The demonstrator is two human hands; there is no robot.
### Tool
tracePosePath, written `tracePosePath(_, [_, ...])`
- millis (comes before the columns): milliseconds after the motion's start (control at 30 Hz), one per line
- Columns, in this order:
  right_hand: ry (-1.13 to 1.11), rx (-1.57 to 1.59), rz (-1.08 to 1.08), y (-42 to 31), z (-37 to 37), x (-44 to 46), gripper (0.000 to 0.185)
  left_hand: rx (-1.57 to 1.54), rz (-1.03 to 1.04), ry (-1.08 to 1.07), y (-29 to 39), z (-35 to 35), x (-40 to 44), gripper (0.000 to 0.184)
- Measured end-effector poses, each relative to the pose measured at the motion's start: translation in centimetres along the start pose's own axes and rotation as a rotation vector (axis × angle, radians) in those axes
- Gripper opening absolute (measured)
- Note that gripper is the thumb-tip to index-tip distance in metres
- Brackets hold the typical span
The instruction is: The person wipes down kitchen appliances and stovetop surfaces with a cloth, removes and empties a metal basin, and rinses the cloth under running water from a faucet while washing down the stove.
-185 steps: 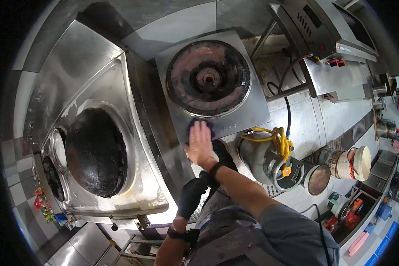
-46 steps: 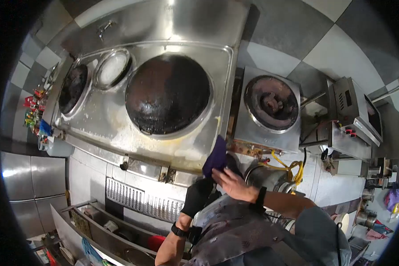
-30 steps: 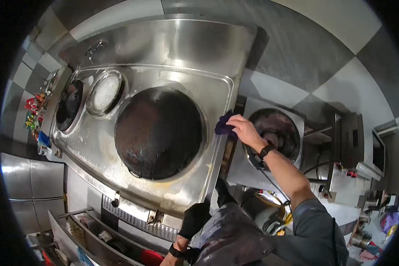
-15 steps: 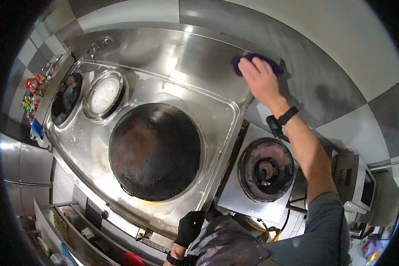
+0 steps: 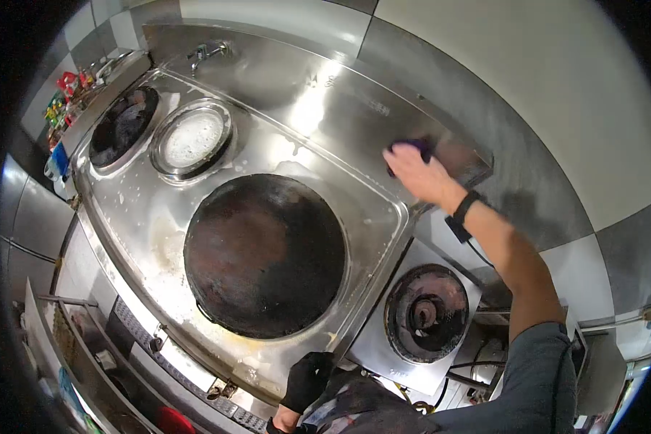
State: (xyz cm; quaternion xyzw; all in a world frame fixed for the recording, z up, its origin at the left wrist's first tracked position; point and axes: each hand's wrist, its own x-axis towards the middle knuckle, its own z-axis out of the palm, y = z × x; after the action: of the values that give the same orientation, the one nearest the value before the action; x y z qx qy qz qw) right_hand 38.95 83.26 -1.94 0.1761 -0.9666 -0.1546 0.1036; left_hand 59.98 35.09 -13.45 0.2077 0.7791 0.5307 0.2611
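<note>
My right hand, bare with a black band at the wrist, presses a dark purple cloth against the steel backsplash at its right part. The fingers cover much of the cloth. My left hand, in a black glove, is at the front right corner of the steel stove top. Its fingers are curled in, and whatever they may grip is hidden. Between the hands and to the left, a large blackened wok lies bottom up on the stove top.
A faucet juts from the backsplash. Left of the wok are a round basin with whitish foam and a black burner. A separate burner stands at right. Bottles line the far left; an open drawer sits below.
My right hand has drawn the cloth down along the backsplash, from near its right top edge. The camera view has shifted and turned slightly. My left hand stays at the front corner.
</note>
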Motion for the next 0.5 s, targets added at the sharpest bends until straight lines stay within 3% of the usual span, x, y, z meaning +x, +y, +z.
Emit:
tracePosePath(100, [0.122,-0.008,0.049,1.6,-5.8,6.9,0.048,-0.05,-0.016,0.015,0.4,-0.1,0.4,0.021])
tracePosePath(167, [0.23,-0.315,-0.072,2.6,-8.9,9.7,0.045,-0.04,0.0,0.114,0.8,-0.5,0.6,0.016])
tracePosePath(200, [0.312,-0.287,0.0,3.1,-9.6,9.7,0.041,-0.049,0.0,0.122,0.7,-0.8,0.6,0.016])
tracePosePath(267, [0.3,0.088,0.231,4.6,-8.9,9.0,0.037,-0.079,-0.067,0.136,0.3,-1.5,0.1,0.018])
tracePosePath(333, [0.053,0.106,0.457,4.6,-11.5,6.0,0.033,-0.065,-0.073,0.127,0.4,-2.6,-0.2,0.017])
tracePosePath(500, [0.173,0.013,0.678,3.5,-10.0,-3.8,0.04,-0.126,-0.073,0.154,-0.3,-3.9,-0.2,0.017])
